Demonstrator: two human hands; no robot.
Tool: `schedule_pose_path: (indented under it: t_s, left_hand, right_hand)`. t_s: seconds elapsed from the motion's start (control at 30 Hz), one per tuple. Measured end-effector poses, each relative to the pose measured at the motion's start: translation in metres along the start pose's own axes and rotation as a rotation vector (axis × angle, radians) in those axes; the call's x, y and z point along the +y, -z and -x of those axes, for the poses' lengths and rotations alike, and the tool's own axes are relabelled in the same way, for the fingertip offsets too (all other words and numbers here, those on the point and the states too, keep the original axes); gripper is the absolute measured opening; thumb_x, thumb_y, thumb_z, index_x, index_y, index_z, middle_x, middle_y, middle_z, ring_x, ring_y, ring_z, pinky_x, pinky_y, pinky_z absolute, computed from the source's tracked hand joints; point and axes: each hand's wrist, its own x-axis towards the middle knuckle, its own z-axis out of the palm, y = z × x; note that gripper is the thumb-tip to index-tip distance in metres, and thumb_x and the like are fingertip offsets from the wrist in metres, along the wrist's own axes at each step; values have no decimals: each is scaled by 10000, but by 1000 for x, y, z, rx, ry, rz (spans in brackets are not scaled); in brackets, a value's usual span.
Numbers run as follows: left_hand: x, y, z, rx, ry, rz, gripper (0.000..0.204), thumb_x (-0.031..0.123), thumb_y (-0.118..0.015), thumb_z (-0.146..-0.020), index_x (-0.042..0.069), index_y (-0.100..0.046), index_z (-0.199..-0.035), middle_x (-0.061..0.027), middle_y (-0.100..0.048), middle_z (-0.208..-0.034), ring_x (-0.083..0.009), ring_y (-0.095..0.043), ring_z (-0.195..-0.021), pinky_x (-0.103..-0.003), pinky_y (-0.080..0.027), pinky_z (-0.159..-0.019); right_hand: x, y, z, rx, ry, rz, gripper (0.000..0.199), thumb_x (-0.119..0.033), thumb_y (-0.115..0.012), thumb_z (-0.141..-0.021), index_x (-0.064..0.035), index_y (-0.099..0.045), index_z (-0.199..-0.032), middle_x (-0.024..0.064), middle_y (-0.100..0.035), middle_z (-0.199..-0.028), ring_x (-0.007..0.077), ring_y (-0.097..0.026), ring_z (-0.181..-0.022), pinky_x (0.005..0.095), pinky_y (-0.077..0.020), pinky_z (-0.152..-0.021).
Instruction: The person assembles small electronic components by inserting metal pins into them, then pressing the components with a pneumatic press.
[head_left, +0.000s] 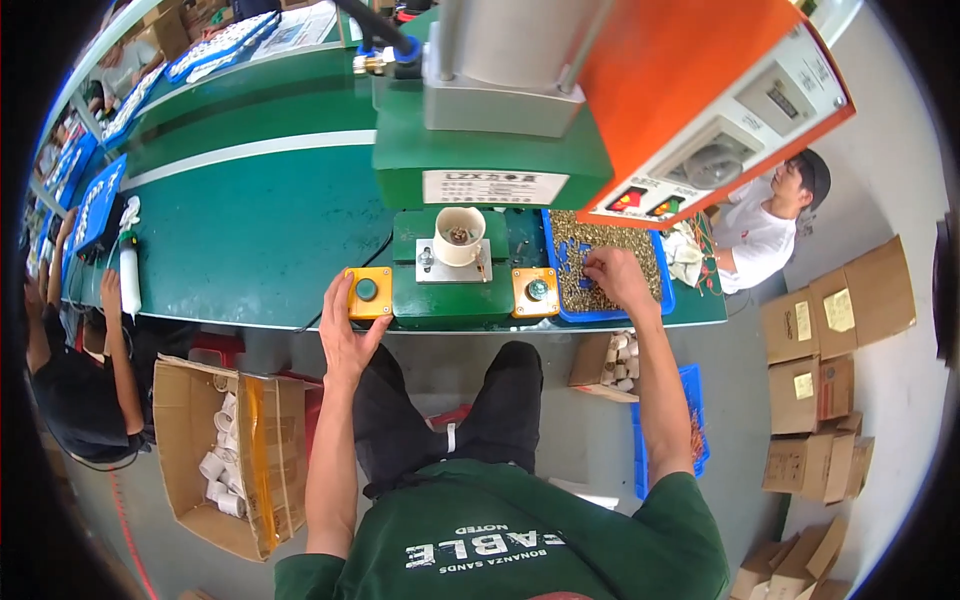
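My left hand [348, 332] lies against a yellow button box [371, 291] with a green push button, fingers and thumb apart along its sides. At the right, my right hand [617, 276] reaches over a blue tray [590, 314] of small brass-coloured fittings [632, 240]. Its fingertips are drawn together; whatever is between them is hidden. Between my hands stands a green press [490, 165]. Under its head, a white plastic cup-shaped piece [459, 238] sits upright on a metal fixture [432, 273], with something metallic inside. A second yellow button box [535, 291] is near my right hand.
A large cardboard box [277, 450] of white pieces stands at lower left. Below the bench at right are a smaller box [592, 362] and a blue crate [690, 385]. An orange control box [670, 70] overhangs the tray. People sit at left and right; cartons [835, 315] line the right wall.
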Motion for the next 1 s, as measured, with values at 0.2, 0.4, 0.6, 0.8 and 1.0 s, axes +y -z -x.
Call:
schedule_pose_path:
  t_s: [0.2,0.4,0.6,0.8,1.0]
  left_hand:
    - [4,1,-5,-1,13,31,774,246,-787,-687,60,-388,-1323,-212,-486,-1269,-382,-523,-1114,-425,-467,-905]
    - [3,5,-4,-1,52,46,770,262,-794,-682,52,-405,-1313,-196,-486,-1277,-371,-523,-1120,-420,-470,-909]
    - [4,8,-4,1,69,63,763,274,-796,-682,42,-420,-1304,-194,-481,-1283,-372,-521,-1119,-417,-462,-921]
    - [7,7,-5,-8,89,82,748,276,-797,-682,33,-434,-1289,-191,-482,-1282,-367,-521,-1121,-417,-462,-919]
    - [6,9,-3,-17,101,77,744,288,-797,-682,32,-441,-1282,-176,-483,-1285,-353,-521,-1124,-413,-464,-920]
  right_hand:
    - [15,5,0,-32,71,42,112,-49,-702,-737,4,-661,-828,145,-648,-714,243,-629,-637,336,-494,-595]
    - [-17,24,-6,100,-116,-286,95,-50,-707,-779,10,-677,-847,63,-661,-718,104,-605,-647,246,-481,-592]
    - [-116,35,-24,120,68,-622,95,27,-694,-779,1,-692,-871,42,-663,-839,64,-558,-719,198,-430,-614]
    - [-159,30,-48,-3,221,-541,96,-14,-675,-807,-1,-689,-901,19,-663,-853,71,-514,-690,210,-405,-607]
    - [-181,35,-57,-47,57,-261,192,-192,-723,-790,-63,-699,-929,-34,-603,-764,50,-423,-654,224,-374,-592]
